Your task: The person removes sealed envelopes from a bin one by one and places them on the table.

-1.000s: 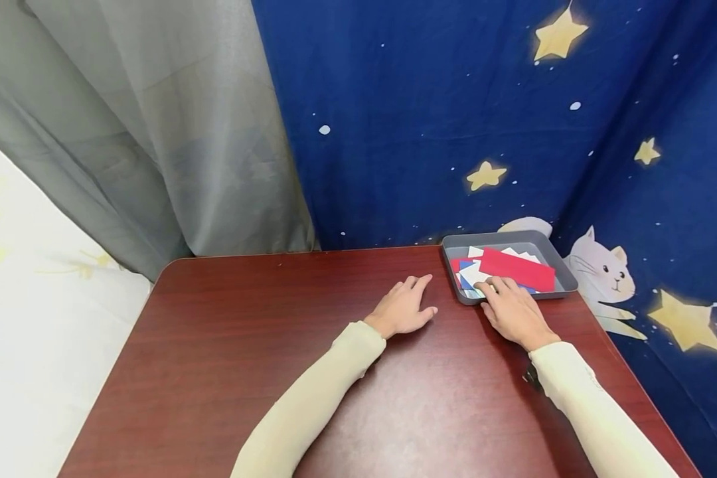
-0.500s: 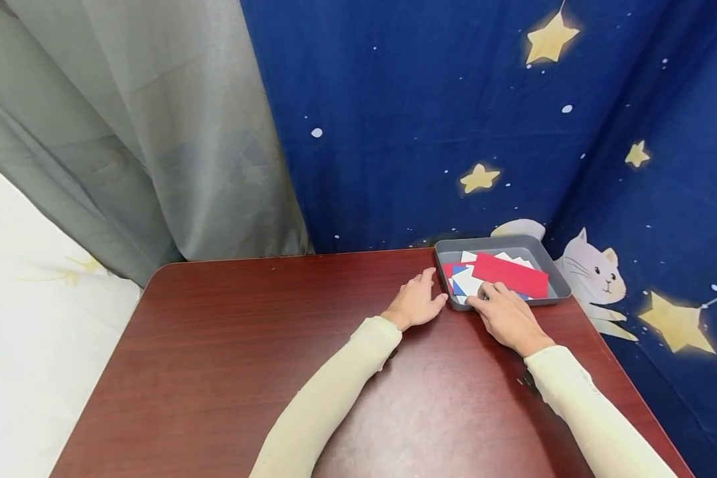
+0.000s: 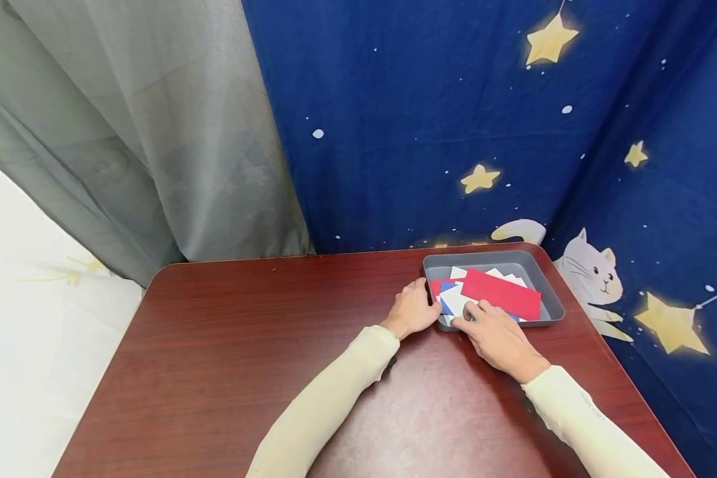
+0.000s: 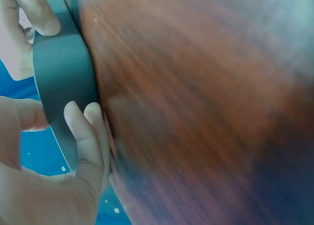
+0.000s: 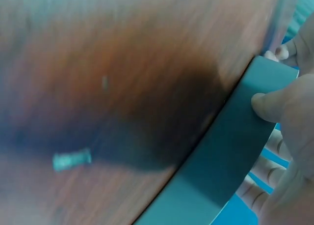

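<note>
tray (image 3: 548, 297) sits at the far right of the surface (image 3: 245, 372), long axis left to right. both hands grip its near left corner: left hand (image 3: 414, 309) on the left wall, right hand (image 3: 494, 333) over the near rim onto the paper pieces (image 3: 454, 297).

Both arms are covered to the wrist by long, close-fitting sleeves of pale cream fabric. The left hand (image 3: 413, 309) and right hand (image 3: 494, 337) are left bare; something small and dark is glimpsed under each forearm, against the table (image 3: 215, 372).
</note>
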Demonstrator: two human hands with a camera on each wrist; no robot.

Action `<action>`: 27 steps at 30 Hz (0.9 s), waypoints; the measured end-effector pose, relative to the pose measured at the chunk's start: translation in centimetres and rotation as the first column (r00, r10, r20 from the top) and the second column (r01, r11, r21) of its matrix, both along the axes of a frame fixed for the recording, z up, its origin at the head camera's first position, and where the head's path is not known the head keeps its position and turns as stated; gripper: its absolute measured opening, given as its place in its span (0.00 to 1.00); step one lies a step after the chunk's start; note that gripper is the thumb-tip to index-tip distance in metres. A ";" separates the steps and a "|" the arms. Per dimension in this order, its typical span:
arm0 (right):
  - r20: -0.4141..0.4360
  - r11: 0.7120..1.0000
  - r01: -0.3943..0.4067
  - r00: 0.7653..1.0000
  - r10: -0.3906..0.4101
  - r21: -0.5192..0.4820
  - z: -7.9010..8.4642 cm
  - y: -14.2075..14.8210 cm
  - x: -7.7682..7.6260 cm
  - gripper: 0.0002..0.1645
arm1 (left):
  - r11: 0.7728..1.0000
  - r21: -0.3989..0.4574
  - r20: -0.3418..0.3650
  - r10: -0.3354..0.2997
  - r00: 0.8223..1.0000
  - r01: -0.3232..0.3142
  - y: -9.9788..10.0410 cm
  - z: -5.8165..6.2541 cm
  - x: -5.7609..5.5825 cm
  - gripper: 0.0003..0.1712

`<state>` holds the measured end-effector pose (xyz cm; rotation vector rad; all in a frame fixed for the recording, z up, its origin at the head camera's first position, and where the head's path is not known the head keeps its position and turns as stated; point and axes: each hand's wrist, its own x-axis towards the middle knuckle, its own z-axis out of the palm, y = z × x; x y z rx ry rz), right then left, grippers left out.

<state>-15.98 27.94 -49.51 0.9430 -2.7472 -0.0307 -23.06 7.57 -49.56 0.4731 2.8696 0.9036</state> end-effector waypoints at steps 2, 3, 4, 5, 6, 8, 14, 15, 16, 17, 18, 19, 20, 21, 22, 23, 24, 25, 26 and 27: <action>-0.007 1.000 -0.016 1.000 0.016 -0.004 0.0 -0.5 0.5 0.18 | 1.000 -0.007 0.013 0.019 1.000 -0.019 -0.4 0.1 0.4 0.35; -0.012 1.000 -0.025 1.000 0.025 -0.007 -0.1 -0.8 0.7 0.17 | 1.000 -0.010 0.017 0.026 1.000 -0.025 -0.6 0.1 0.7 0.35; -0.019 0.999 -0.034 0.999 0.034 -0.010 -0.1 -1.0 0.9 0.18 | 0.999 -0.010 0.021 0.032 0.999 -0.031 -0.9 0.2 0.9 0.34; -0.022 0.999 -0.042 0.999 0.042 -0.012 -0.2 -1.3 1.1 0.18 | 0.999 -0.007 0.024 0.035 0.999 -0.035 -1.1 0.3 1.1 0.33; -0.027 0.999 -0.051 0.998 0.050 -0.012 -0.2 -1.5 1.3 0.19 | 0.999 -0.002 0.024 0.033 0.999 -0.033 -1.4 0.3 1.3 0.32; -0.030 0.998 -0.063 0.998 0.062 -0.008 -0.2 -2.0 1.7 0.19 | 0.999 0.005 0.023 0.033 0.999 -0.033 -2.1 0.4 1.8 0.31; -0.015 0.996 -0.090 0.996 0.090 0.013 -0.2 -3.2 2.7 0.20 | 0.999 0.035 0.021 0.024 1.000 -0.025 -4.5 1.0 3.3 0.35; -0.013 0.996 -0.093 0.996 0.094 0.010 -0.2 -3.4 2.9 0.20 | 0.999 0.037 0.020 0.025 1.000 -0.025 -5.0 1.0 3.6 0.35; -0.011 0.995 -0.095 0.995 0.095 0.007 -0.2 -3.5 3.1 0.20 | 0.999 0.041 0.017 0.025 1.000 -0.026 -5.6 1.0 3.9 0.35; -0.013 0.995 -0.098 0.995 0.098 -0.001 -0.3 -3.6 3.2 0.19 | 0.999 0.037 0.013 0.026 1.000 -0.027 -6.2 1.0 4.1 0.35; -0.014 0.995 -0.103 0.995 0.103 -0.012 -0.3 -3.7 3.4 0.19 | 0.999 0.034 0.010 0.029 1.000 -0.029 -6.7 0.9 4.4 0.35; -0.018 0.994 -0.108 0.994 0.108 -0.022 -0.4 -3.7 3.6 0.19 | 0.999 0.035 0.004 0.032 0.999 -0.032 -7.3 0.9 4.7 0.35; -0.024 0.993 -0.116 0.993 0.116 -0.034 -0.4 -3.7 3.7 0.18 | 0.999 0.034 0.002 0.032 0.999 -0.032 -7.9 0.7 4.9 0.35; -0.026 0.991 -0.123 0.992 0.122 -0.044 -0.5 -3.7 3.9 0.18 | 0.999 0.031 -0.001 0.033 0.999 -0.033 -8.4 0.6 5.2 0.36; -0.029 0.990 -0.133 0.991 0.131 -0.056 -0.5 -3.7 4.1 0.18 | 0.999 0.033 -0.003 0.032 0.999 -0.031 -8.9 0.5 5.4 0.36; -0.029 0.988 -0.141 0.990 0.139 -0.064 -0.5 -3.8 4.2 0.18 | 0.999 0.035 -0.003 0.031 1.000 -0.031 -9.4 0.5 5.7 0.36; -0.026 0.987 -0.147 0.989 0.146 -0.067 -0.5 -3.8 4.4 0.19 | 0.999 0.038 -0.003 0.030 1.000 -0.030 -9.8 0.4 6.0 0.36; -0.021 0.986 -0.151 0.988 0.150 -0.067 -0.5 -3.8 4.6 0.19 | 0.999 0.039 0.001 0.030 1.000 -0.030 -10.3 0.4 6.3 0.37; -0.013 0.986 -0.156 0.988 0.155 -0.067 -0.5 -3.9 4.7 0.20 | 0.999 0.035 0.002 0.030 1.000 -0.030 -10.7 0.4 6.5 0.37; -0.003 0.986 -0.156 0.988 0.156 -0.063 -0.5 -4.0 4.9 0.21 | 0.999 0.035 0.005 0.033 0.999 -0.033 -11.1 0.6 6.9 0.37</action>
